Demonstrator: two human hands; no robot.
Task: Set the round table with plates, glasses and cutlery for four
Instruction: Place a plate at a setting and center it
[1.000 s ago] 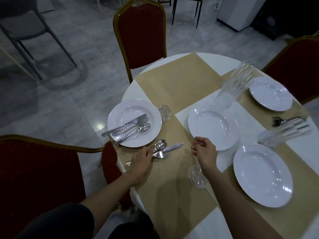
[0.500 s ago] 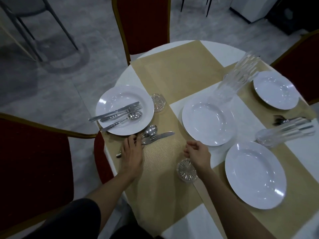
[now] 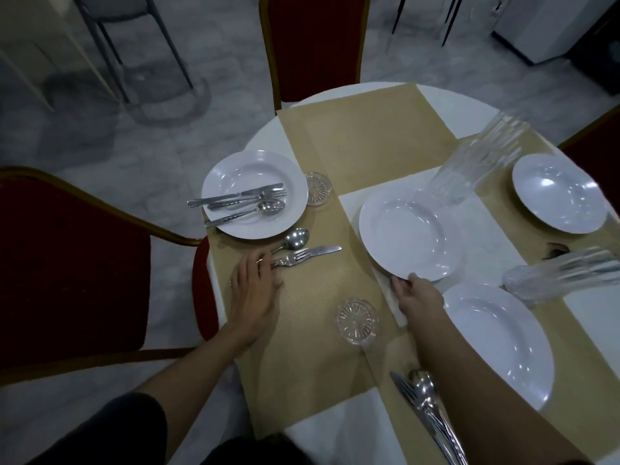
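My left hand (image 3: 252, 286) rests flat on the tan placemat, fingers over the handles of a spoon, fork and knife set (image 3: 302, 251). My right hand (image 3: 416, 297) grips the near rim of the middle white plate (image 3: 407, 234), which is tilted up off the table. A left plate (image 3: 255, 193) carries another cutlery set. More plates lie at the near right (image 3: 500, 340) and far right (image 3: 558, 193). Small glasses stand near the left plate (image 3: 318, 188) and between my arms (image 3: 357, 321). A third cutlery bundle (image 3: 426, 407) lies by my right forearm.
A tall stack of glasses (image 3: 483, 162) leans behind the middle plate. Another glass lies on its side with cutlery (image 3: 563, 275) at the right edge. Red chairs stand at the left (image 3: 67, 263) and far side (image 3: 315, 45) of the round table.
My right hand moved forward from beside the near glass and took hold of the middle plate's rim, lifting it. My left hand stayed on the cutlery handles.
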